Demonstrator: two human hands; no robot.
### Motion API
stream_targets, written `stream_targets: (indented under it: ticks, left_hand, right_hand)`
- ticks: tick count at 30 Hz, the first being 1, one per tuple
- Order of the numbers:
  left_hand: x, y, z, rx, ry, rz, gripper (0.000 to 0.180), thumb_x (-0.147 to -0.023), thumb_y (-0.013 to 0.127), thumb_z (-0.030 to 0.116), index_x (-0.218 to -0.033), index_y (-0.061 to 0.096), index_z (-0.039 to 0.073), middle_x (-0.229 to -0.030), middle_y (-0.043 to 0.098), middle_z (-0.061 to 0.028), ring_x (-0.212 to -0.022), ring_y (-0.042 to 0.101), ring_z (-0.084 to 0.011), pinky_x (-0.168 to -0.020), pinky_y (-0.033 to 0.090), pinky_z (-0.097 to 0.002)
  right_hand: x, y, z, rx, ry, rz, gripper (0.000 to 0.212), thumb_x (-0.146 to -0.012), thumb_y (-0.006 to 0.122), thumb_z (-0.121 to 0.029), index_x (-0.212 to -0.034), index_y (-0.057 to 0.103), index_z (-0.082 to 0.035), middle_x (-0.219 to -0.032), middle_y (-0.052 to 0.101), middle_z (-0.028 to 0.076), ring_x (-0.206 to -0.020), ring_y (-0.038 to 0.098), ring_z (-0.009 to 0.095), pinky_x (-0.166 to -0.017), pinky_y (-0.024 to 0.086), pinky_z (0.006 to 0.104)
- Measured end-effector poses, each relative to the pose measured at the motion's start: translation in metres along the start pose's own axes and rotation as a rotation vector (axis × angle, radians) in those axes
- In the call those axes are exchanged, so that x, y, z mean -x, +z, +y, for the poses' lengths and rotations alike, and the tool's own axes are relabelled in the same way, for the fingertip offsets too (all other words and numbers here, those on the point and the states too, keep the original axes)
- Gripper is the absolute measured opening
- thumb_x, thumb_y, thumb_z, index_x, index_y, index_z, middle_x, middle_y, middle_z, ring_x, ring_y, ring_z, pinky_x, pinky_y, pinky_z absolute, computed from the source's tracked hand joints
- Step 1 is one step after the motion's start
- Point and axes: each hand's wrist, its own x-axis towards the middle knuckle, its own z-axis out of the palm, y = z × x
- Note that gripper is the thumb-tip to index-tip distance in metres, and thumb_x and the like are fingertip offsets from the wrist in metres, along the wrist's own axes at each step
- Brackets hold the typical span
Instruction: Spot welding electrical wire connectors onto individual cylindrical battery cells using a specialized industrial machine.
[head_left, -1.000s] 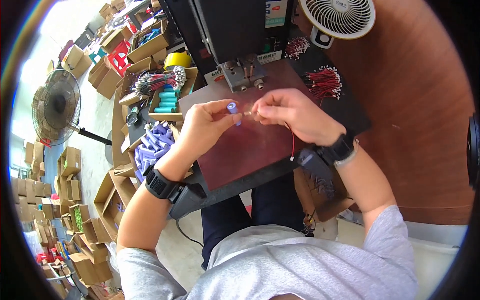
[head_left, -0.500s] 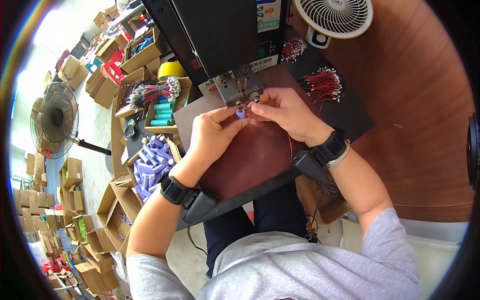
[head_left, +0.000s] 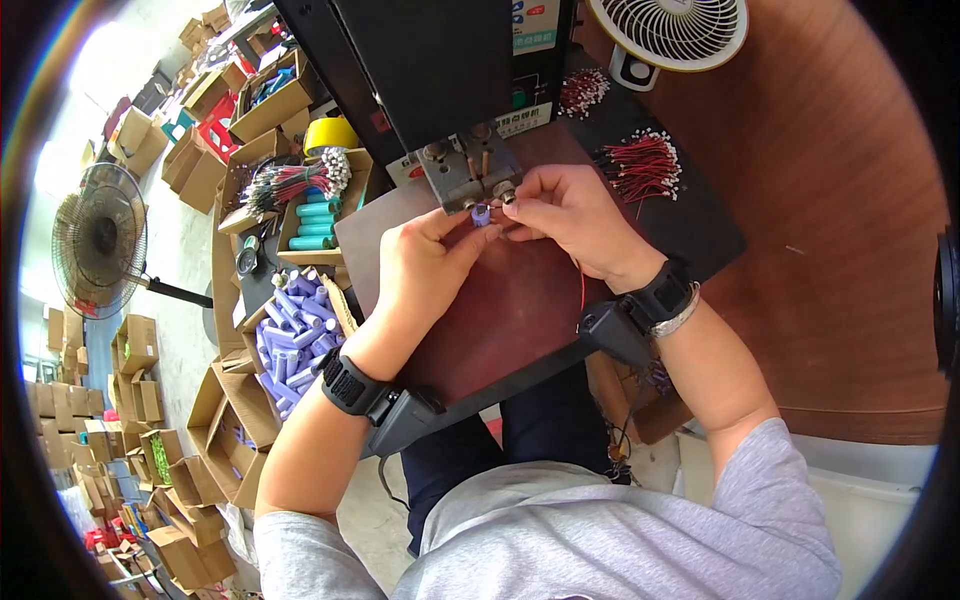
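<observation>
At the frame's upper centre, by the spot-welder head [head_left: 458, 184], the left grip [head_left: 420, 262] pinches a purple cylindrical battery cell [head_left: 481, 216], probably light, rigid and slick, best held by its sides; the right grip [head_left: 572, 218] pinches a red wire lead [head_left: 583, 289].

1 black standing fan [head_left: 103, 238], 1 white fan [head_left: 673, 30], 1 yellow roll [head_left: 330, 135].

Both hands [head_left: 425, 262] [head_left: 575, 222] close together (pinched)
</observation>
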Motion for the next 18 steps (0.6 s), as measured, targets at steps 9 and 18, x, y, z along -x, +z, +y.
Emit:
stream_targets:
  ticks: [9, 18]
  left_hand:
    - [0.0015, -0.0029, 0.004, -0.03, 0.063, -0.013, 0.02, -0.07, 0.067, 0.018, -0.087, 0.065, 0.007, -0.067, 0.062, -0.0112, -0.061, 0.061, -0.0233, -0.058, 0.046, -0.028]
    - [0.0017, -0.003, 0.0034, -0.03, 0.096, -0.02, 0.018, -0.07, 0.066, 0.016, -0.086, 0.065, 0.009, -0.067, 0.061, -0.0096, -0.061, 0.06, -0.023, -0.058, 0.046, -0.029]
  right_hand:
    - [-0.0006, 0.0025, -0.0002, 0.028, -0.034, 0.037, 0.015, -0.076, 0.06, -0.008, -0.081, 0.058, 0.006, -0.077, 0.061, 0.012, -0.069, 0.06, 0.015, -0.059, 0.05, 0.0232]
    - [0.0016, 0.002, -0.0001, 0.046, -0.046, 0.028, 0.015, -0.076, 0.059, -0.009, -0.08, 0.057, 0.006, -0.075, 0.061, 0.012, -0.069, 0.06, 0.015, -0.059, 0.05, 0.0231]
